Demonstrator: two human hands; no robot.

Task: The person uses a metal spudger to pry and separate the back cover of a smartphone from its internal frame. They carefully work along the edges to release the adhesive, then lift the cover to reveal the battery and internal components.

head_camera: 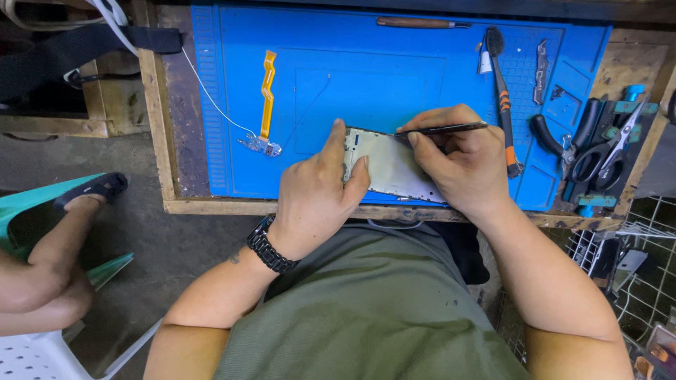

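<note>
On mat [317, 84], phone frame [391, 165] lies diagonal.

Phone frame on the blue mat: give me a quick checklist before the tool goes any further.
1. Left hand steadies the phone frame: ok, thumb and fingers on its left end.
2. Right hand grips the thin black tool: ok.
3. Tool tip meets the frame's top edge: ok.
4. Frame lies flat on the blue mat: cannot tell, hands hide much of it.
5. Orange flex cable apart from the work: ok.
6. Brush beside the right hand: not ok, crowds it.
</note>
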